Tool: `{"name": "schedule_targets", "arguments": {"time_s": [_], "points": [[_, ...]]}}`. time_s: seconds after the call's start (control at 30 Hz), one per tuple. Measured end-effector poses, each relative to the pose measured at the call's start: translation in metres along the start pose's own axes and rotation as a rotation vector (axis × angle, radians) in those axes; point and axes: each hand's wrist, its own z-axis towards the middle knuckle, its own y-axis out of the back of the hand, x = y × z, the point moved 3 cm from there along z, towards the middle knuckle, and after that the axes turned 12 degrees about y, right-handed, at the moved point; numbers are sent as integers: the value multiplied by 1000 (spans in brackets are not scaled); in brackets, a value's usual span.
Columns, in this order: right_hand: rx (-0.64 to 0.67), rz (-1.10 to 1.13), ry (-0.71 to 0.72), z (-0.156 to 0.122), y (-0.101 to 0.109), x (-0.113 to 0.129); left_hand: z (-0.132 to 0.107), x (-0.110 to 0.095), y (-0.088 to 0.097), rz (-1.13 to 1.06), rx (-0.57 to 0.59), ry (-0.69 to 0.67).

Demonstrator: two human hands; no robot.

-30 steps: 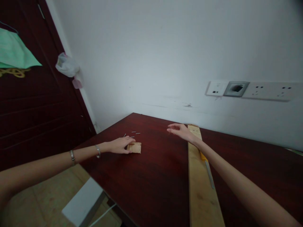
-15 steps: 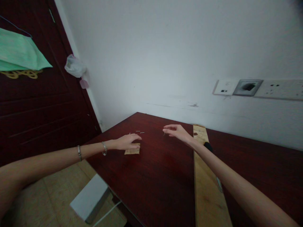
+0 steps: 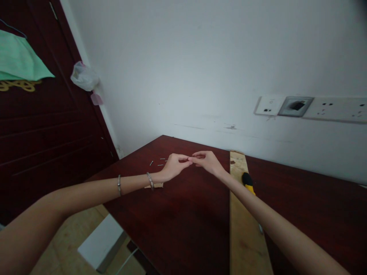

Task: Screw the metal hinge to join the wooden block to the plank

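My left hand (image 3: 175, 166) and my right hand (image 3: 208, 162) meet fingertip to fingertip above the dark red table (image 3: 186, 214). Thumb and fingers are pinched on both; whatever lies between them is too small or hidden to make out. Left of my left hand, several thin metal pins, perhaps nails or screws (image 3: 151, 163), lie loose on the tabletop. Under my left wrist a small flat piece of wood (image 3: 159, 186) is mostly covered.
A long wooden board (image 3: 246, 240) lies along the table beneath my right forearm. On it rests a tool with a black and yellow handle (image 3: 247, 179), partly hidden by the arm. Sockets (image 3: 295, 106) are on the wall behind; a white box (image 3: 100, 240) is below the table's left edge.
My left hand has come right, away from the small wood piece, and its fingertips now meet those of my right hand. A thin small thing visible at my right fingertips before is hidden now.
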Motion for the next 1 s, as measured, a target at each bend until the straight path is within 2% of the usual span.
{"name": "schedule_targets", "arguments": {"time_s": [0.13, 0.2, 0.27, 0.33, 0.4, 0.47, 0.57, 0.63, 0.73, 0.9, 1.0], "points": [[64, -11, 30, 0, 9, -5, 17, 11, 4, -55, 11, 96], [73, -63, 35, -4, 18, -8, 29, 18, 11, -133, 71, 173], [55, -94, 25, -10, 30, -11, 43, 26, 21, -172, 159, 223], [47, -121, 19, -21, 43, -11, 59, 36, 37, -111, 209, 224], [85, -169, 32, -36, 57, -7, 77, 52, 58, 30, 196, 204], [134, -279, 103, -56, 73, 1, 93, 71, 82, 231, 127, 173], [116, -474, 134, -88, 103, 9, 109, 100, 116, 772, -53, 59], [131, -551, 107, -109, 124, 7, 110, 119, 133, 894, -91, 39], [101, -641, 62, -137, 155, -8, 100, 142, 147, 1008, -80, -1], [29, -749, 26, -171, 195, -48, 77, 170, 150, 1169, -46, -39], [-8, -767, 5, -180, 204, -64, 70, 182, 145, 1223, -12, -49]]}}
